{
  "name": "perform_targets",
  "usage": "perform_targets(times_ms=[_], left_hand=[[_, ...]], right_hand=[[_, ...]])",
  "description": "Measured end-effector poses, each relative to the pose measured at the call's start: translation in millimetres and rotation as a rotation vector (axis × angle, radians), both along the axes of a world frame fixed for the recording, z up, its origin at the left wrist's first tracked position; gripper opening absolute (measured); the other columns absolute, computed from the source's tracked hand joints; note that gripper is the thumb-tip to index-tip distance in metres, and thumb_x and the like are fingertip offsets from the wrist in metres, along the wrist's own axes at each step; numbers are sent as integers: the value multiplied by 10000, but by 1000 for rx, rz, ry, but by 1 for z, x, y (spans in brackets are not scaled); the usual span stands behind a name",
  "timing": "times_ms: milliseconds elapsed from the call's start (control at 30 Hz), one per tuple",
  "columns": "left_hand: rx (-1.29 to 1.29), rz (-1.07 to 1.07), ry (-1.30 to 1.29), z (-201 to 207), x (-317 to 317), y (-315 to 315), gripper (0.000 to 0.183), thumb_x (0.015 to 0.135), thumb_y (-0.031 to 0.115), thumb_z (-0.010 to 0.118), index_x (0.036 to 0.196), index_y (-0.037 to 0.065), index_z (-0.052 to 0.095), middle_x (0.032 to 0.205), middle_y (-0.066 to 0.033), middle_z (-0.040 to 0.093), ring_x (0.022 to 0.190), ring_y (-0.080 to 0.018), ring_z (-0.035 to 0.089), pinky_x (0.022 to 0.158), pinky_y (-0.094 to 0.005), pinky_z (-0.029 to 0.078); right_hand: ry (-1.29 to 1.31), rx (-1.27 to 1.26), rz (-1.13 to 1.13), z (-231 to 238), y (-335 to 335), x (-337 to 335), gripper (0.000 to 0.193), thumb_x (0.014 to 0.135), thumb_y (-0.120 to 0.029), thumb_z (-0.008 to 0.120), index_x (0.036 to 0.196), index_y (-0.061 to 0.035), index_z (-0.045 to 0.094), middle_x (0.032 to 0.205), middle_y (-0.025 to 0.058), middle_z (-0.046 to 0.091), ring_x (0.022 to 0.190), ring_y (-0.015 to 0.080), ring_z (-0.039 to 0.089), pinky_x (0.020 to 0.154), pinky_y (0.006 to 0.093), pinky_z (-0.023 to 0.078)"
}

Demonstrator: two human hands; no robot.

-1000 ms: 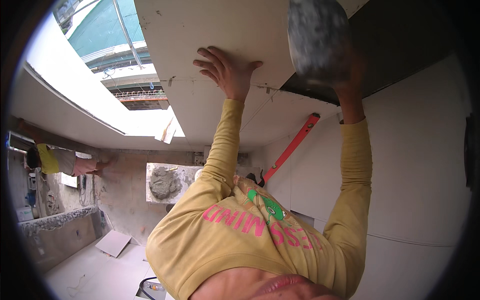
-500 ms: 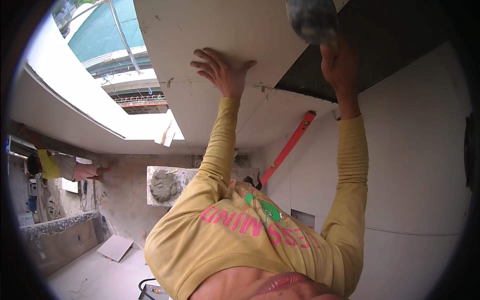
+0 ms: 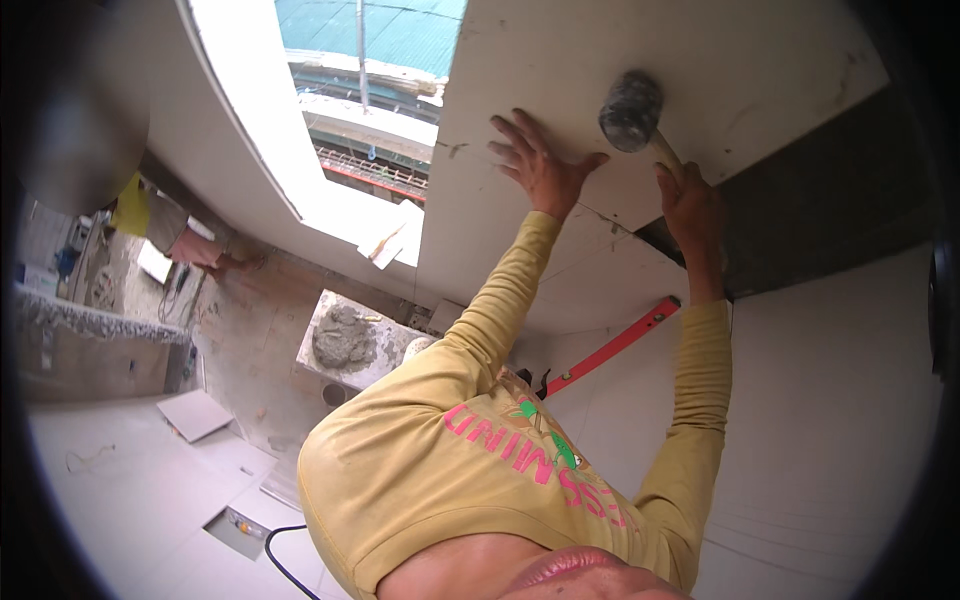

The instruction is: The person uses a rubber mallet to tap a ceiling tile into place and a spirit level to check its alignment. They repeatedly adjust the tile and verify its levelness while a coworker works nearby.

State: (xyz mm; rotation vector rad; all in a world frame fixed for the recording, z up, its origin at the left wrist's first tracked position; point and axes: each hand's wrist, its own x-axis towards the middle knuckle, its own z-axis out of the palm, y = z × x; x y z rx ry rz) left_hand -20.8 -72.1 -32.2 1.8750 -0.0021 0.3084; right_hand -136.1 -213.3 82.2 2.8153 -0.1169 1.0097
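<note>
The left hand [image 3: 545, 178] lies spread on the pale panel [image 3: 740, 60]. Just right of its thumb, the mallet [image 3: 630, 112] has its head over the panel; I cannot tell whether they touch. The right hand [image 3: 695, 215] grips its handle, beside the dark strip [image 3: 825, 195]. Half a second ago, the mallet was at the view's top edge, farther from the left hand.

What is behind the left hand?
Behind the left hand is a pale panel, visible around it, with a thin seam showing to the right. The patch directly under the palm is covered, so any marks there cannot be seen.
</note>
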Motion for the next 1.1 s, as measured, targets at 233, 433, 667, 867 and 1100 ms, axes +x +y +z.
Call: perform_targets(times_ms=[233, 433, 667, 867, 1100], left_hand=[[77, 61, -34, -34, 22, -5, 1556, 474, 497, 984, 1587, 21, 7, 1612, -351, -101, 1397, -707, -35, 1090, -769, 172], [-135, 115, -163, -39, 18, -6, 1571, 455, 502, 983, 1586, 36, -2, 1603, -374, -89, 1383, -723, -70, 1093, -774, 141], [-149, 54, -56, -40, 19, -7, 1587, 452, 513, 982, 1589, 51, -25, 1598, -379, -106, 1382, -716, -110, 1105, -771, 94], [-29, 85, -117, -39, 20, -7, 1530, 478, 509, 974, 1577, -23, 54, 1614, -351, -80, 1409, -677, -110, 1144, -734, 92], [40, 107, -81, -36, 19, -2, 1489, 519, 515, 960, 1580, -17, 61, 1622, -336, -72, 1412, -676, -93, 1155, -715, 99]], right_hand=[[-118, -170, 448, 44, 56, 46, 460, 947, -502, 644, 881, -49, 597, 641, 173, 618, 629, 410, 658, 540, 468, 520], [90, -3, 133, 53, 86, 77, 497, 986, -506, 578, 918, -15, 594, 650, 192, 617, 654, 446, 646, 568, 490, 517], [79, -36, 154, 66, 79, 60, 480, 1002, -497, 550, 944, -22, 592, 668, 205, 617, 666, 441, 656, 578, 487, 517], [-120, -268, 590, 69, 86, 56, 493, 1005, -497, 542, 929, -13, 599, 682, 213, 621, 683, 425, 676, 560, 474, 534], [-136, -277, 586, 62, 80, 57, 507, 1006, -513, 539, 896, -19, 577, 659, 215, 612, 659, 431, 664, 541, 476, 522]])
